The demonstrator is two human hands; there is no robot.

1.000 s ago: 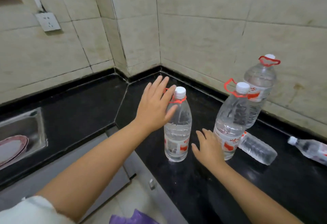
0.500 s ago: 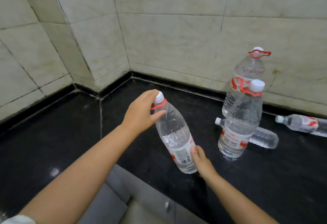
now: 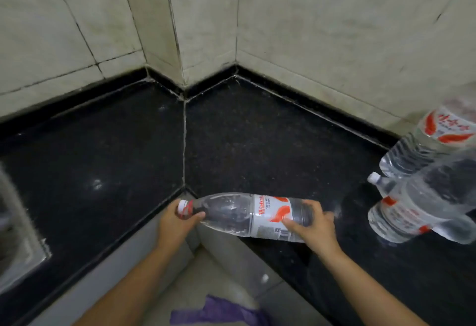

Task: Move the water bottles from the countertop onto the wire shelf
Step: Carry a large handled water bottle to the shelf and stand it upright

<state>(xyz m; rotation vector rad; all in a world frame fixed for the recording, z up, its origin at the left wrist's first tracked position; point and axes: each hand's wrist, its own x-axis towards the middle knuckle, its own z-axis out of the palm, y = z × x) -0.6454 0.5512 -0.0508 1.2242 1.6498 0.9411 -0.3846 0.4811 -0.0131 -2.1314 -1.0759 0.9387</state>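
Observation:
A large clear water bottle [image 3: 239, 214] with a white and red label lies level between my two hands, over the inner corner edge of the black countertop [image 3: 257, 140]. My left hand [image 3: 175, 222] grips its neck just below the white cap. My right hand [image 3: 313, 225] holds its base end. Two more large bottles stand at the right edge: a nearer one [image 3: 422, 207] and a farther one [image 3: 425, 145] by the wall. A small bottle [image 3: 381, 184] lies on its side between them, mostly hidden. No wire shelf is in view.
Tiled walls [image 3: 334, 29] meet in a corner behind the L-shaped countertop. A metal sink edge [image 3: 23, 243] shows at the far left. Grey cabinet fronts [image 3: 244, 261] and something purple [image 3: 213, 312] lie below, between my arms.
The bottle went from standing to tilted to level, and it has come back to the counter's front edge. My left hand slid to its neck and my right hand took hold of its base.

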